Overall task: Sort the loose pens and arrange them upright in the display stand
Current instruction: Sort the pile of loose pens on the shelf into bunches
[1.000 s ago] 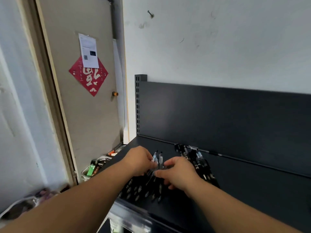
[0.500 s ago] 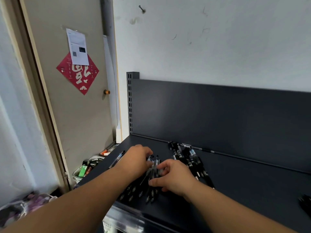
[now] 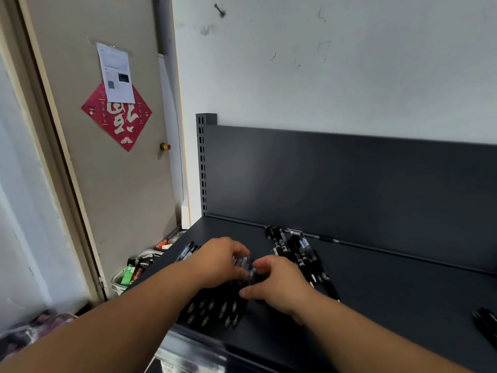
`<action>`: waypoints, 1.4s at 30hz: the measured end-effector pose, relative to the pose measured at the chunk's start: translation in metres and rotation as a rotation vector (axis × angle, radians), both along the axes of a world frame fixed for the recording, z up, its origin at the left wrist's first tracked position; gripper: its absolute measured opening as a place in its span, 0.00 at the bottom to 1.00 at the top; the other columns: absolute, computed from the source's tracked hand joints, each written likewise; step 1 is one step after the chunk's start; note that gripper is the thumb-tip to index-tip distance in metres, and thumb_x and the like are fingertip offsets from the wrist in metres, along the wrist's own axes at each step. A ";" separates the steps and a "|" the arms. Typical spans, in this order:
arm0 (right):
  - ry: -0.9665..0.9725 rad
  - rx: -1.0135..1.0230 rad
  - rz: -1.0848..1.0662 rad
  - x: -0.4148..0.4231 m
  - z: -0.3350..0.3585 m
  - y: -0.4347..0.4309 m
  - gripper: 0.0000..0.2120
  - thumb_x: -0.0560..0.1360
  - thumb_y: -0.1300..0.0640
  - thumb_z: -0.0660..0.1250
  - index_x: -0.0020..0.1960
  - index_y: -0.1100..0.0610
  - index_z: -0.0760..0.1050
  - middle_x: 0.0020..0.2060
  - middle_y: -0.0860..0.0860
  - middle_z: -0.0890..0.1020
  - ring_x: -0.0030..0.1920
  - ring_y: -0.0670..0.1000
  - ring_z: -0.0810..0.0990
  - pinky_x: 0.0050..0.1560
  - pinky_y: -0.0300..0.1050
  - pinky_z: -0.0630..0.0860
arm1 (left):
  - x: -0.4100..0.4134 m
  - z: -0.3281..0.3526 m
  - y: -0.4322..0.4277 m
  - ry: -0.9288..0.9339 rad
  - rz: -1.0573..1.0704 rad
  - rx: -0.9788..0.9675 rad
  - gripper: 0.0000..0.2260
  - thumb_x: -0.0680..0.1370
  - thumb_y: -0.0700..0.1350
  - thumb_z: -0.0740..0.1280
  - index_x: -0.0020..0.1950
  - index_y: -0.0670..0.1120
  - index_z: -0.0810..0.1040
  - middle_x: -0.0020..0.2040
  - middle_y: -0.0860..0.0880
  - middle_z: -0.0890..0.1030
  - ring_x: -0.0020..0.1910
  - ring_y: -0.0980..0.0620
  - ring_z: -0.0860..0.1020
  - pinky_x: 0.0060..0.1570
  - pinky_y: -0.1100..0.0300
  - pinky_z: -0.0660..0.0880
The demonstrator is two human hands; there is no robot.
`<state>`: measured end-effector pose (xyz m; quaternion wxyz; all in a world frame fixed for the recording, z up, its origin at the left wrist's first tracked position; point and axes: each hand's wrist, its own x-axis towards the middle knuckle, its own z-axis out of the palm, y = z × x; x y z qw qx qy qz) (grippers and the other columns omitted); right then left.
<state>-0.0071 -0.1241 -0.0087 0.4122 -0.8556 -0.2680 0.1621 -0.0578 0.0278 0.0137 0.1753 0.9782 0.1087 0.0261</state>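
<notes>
Black pens lie on a dark metal shelf [image 3: 390, 297]. My left hand [image 3: 220, 261] and my right hand [image 3: 279, 284] meet over a bunch of pens [image 3: 215, 310] near the front edge, both closed on them, with the pens' tips pointing toward me below my hands. A loose pile of pens [image 3: 298, 251] lies just right of my right hand, reaching toward the back panel. Two pens [image 3: 188, 249] lie left of my left hand. More pens [image 3: 486, 323] sit at the far right edge. No display stand is visible.
The shelf's back panel [image 3: 349, 181] rises behind the pens, with a slotted upright [image 3: 202, 162] at its left. A door with a red paper [image 3: 117, 117] stands at left. A basket of small items [image 3: 134, 270] sits on the floor beside the shelf.
My hands have closed tighter together over the bunch, pressing the pens' upper ends down. Two pens now show to the left of my left hand. The camera shifted left.
</notes>
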 end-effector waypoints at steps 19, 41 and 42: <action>-0.240 -0.049 -0.249 0.077 0.022 -0.060 0.12 0.72 0.58 0.73 0.54 0.53 0.79 0.42 0.45 0.80 0.43 0.44 0.78 0.38 0.30 0.69 | 0.033 0.007 -0.012 -0.092 0.078 -0.040 0.12 0.76 0.52 0.69 0.58 0.50 0.80 0.51 0.54 0.83 0.50 0.56 0.79 0.49 0.66 0.72; -0.203 -0.422 -0.098 0.125 0.017 -0.049 0.19 0.71 0.43 0.70 0.51 0.57 0.81 0.47 0.52 0.84 0.49 0.51 0.82 0.49 0.44 0.78 | 0.105 0.011 -0.057 0.220 0.302 -0.019 0.13 0.78 0.52 0.65 0.47 0.42 0.78 0.38 0.48 0.77 0.46 0.48 0.77 0.45 0.60 0.72; -0.200 -0.418 -0.105 0.125 0.016 -0.048 0.19 0.71 0.43 0.69 0.52 0.57 0.81 0.47 0.52 0.84 0.49 0.51 0.82 0.49 0.44 0.78 | 0.105 0.012 -0.056 0.229 0.314 -0.030 0.13 0.78 0.53 0.65 0.42 0.44 0.76 0.35 0.49 0.75 0.44 0.49 0.76 0.44 0.60 0.72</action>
